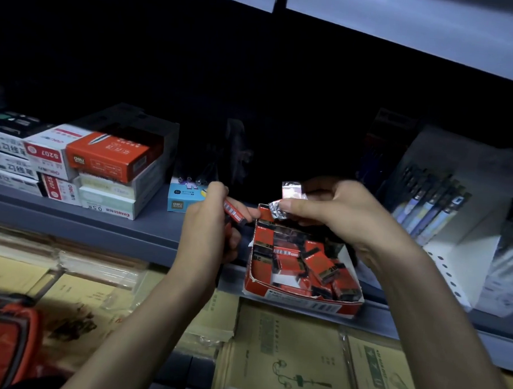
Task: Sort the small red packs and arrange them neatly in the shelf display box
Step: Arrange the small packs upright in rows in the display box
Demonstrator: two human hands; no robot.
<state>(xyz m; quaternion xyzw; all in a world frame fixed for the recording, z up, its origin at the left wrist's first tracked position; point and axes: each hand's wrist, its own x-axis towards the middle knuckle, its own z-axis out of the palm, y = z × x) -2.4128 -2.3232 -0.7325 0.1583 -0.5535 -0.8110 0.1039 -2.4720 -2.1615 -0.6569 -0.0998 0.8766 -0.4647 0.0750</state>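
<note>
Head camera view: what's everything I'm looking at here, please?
display box: one, red and white, shelf edge, middle.
loose packs: many, red and black, jumbled inside the box.
held pack: one, red, in left hand.
wrapper: one, silvery, crumpled, in right hand.
stacked boxes: several, white and red, left.
blue box: one, behind left hand.
pens: several, white rack, right.
notebooks: several, tan, below the shelf.
left hand: grips held pack.
right hand: pinches wrapper.

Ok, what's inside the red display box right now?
The display box holds red packs jumbled at mixed angles, not in rows. Its far right corner is covered by the right hand, and anything under the packs is hidden.
</note>
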